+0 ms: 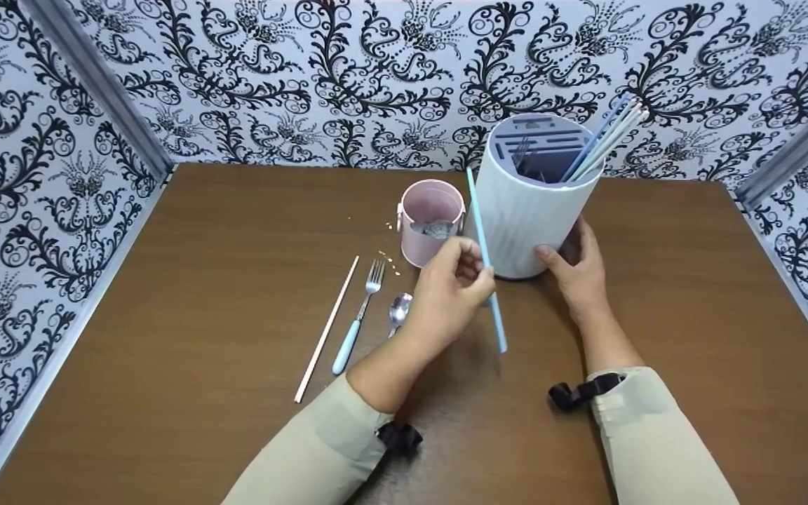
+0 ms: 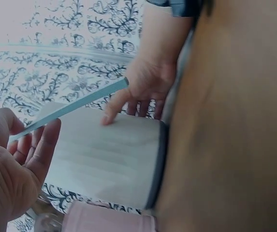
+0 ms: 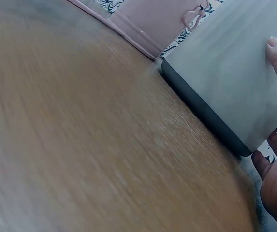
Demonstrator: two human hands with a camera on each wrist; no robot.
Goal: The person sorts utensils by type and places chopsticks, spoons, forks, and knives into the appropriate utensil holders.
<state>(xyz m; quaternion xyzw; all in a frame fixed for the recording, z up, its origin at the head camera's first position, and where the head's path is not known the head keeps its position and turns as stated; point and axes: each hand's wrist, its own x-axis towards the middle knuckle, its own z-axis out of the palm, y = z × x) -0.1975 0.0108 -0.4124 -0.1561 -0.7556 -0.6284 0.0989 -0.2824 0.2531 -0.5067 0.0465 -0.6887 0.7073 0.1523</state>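
Aslant, blue stick (image 1: 482,240), top leftward

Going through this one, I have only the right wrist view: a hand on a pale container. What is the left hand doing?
Observer: In the head view, the left hand pinches a light-blue stick.
Reviewer: What shows at the top of the container?
Observer: Several long sticks lean out of its opening.
Reviewer: Anything lying on the table?
Observer: Yes, a pale pink stick, a fork and a spoon.
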